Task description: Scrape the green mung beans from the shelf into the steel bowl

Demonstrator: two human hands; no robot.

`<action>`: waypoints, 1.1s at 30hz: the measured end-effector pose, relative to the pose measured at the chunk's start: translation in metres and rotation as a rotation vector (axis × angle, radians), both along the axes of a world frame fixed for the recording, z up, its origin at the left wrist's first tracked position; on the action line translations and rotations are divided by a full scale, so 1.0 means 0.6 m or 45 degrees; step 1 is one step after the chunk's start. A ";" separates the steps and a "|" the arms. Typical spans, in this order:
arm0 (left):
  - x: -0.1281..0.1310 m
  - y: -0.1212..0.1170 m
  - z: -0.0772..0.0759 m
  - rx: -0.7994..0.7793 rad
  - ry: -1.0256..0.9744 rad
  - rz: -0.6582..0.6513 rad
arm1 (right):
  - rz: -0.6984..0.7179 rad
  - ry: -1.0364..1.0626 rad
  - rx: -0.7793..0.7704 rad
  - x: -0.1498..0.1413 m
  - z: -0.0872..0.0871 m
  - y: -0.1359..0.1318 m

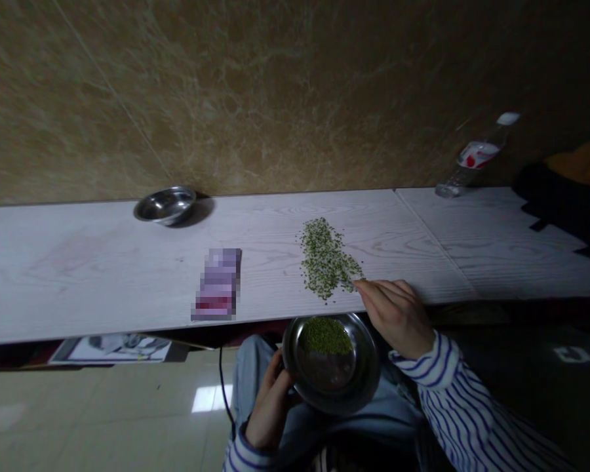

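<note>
- Jeans [255, 367] nearest, person seated; near bowl [327, 375] sits over the lap, its far rim at the front edge of the table [270, 223]. Can't tell if the legs carry any of its weight.
- Left hand [269, 405]: clamped on the near bowl's left side. One-sided hold, so a slack grip or a shifted knee could tip it.
- Green grains in the bowl [327, 335]: heaped toward the far side, bare metal on the near side. My read: a tilt or jolt could slide the heap toward the rim and spill it on lap or floor [128, 400].
- Right hand [398, 318]: palm down, fingertips at the near right fringe of the loose grains [320, 252]. Fingers bunched; can't tell if anything is pinched.
- Loose grains: spread thin on the tabletop, some close to the front edge. A broad or fast sweep could scatter them past the bowl; any gap between rim and edge would drop some.
- Blurred flat object [217, 283]: left of the grains, clear of both hands. Low risk.
- Far bowl [164, 206]: by the wall [275, 98], well apart.
- Bottle [476, 157]: far right, capped, out of the way.
</note>
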State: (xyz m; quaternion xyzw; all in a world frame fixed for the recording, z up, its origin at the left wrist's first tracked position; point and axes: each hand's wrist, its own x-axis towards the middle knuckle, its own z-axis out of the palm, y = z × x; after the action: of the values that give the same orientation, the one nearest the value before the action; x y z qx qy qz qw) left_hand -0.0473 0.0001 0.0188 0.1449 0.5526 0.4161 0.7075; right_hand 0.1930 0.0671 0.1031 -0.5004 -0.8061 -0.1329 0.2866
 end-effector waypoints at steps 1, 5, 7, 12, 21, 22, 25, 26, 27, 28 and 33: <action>0.000 0.001 0.001 0.001 -0.004 -0.008 | -0.005 -0.020 -0.002 -0.002 -0.002 -0.001; 0.001 0.003 0.002 0.004 -0.019 -0.030 | 0.024 -0.066 -0.043 -0.004 -0.009 -0.015; 0.002 0.004 0.000 -0.010 -0.010 -0.011 | 0.045 -0.065 -0.064 -0.002 -0.009 -0.024; 0.001 0.008 -0.002 -0.009 0.009 -0.004 | -0.013 -0.060 -0.038 0.005 -0.005 -0.027; -0.005 0.006 -0.012 0.030 -0.003 0.020 | 0.021 -0.080 -0.102 0.003 -0.009 -0.035; -0.004 0.006 -0.012 0.034 -0.002 0.022 | 0.039 -0.075 -0.112 0.004 -0.009 -0.039; -0.003 0.007 -0.010 0.037 -0.027 0.014 | 0.052 -0.056 -0.112 0.006 -0.008 -0.046; -0.002 0.007 -0.008 0.039 -0.043 0.007 | 0.037 -0.049 -0.103 0.007 -0.009 -0.046; -0.002 0.007 -0.007 0.042 -0.056 0.000 | 0.017 -0.045 -0.091 0.008 -0.009 -0.045; -0.002 0.007 -0.005 0.044 -0.063 -0.006 | -0.002 -0.043 -0.082 0.008 -0.010 -0.043; -0.004 0.006 0.000 0.021 -0.022 0.010 | 0.008 -0.046 -0.109 0.005 -0.012 -0.044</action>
State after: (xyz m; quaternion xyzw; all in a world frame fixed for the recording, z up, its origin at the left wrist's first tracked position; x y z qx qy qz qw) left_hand -0.0497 0.0039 0.0187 0.1451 0.5435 0.4246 0.7094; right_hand 0.1961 0.0409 0.0958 -0.5073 -0.8176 -0.1064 0.2506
